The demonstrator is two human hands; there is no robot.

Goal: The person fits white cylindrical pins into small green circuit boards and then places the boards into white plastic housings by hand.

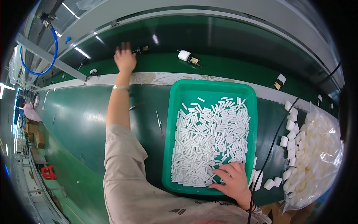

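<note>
**Green tray of white tubes under the right hand**

Green plastic forms the rectangular tray [213, 89], heaped with short, smooth white tubes [209, 142]. The right hand [234, 182] rests at the tray's five o'clock corner, fingers spread loosely over the tubes, gripping none. The left hand [124, 59] reaches to twelve o'clock over the dark green belt [223, 41], fingers open, beside a small component [143, 49]. At three o'clock a crinkled clear bag [320, 156] holds chunky white blocks on the table [82, 123].

Single head cam, fisheye, looking steeply down from above the person's chest onto the green workbench [85, 123]; near enough that the green tray [175, 149] fills centre; edges curve.
</note>
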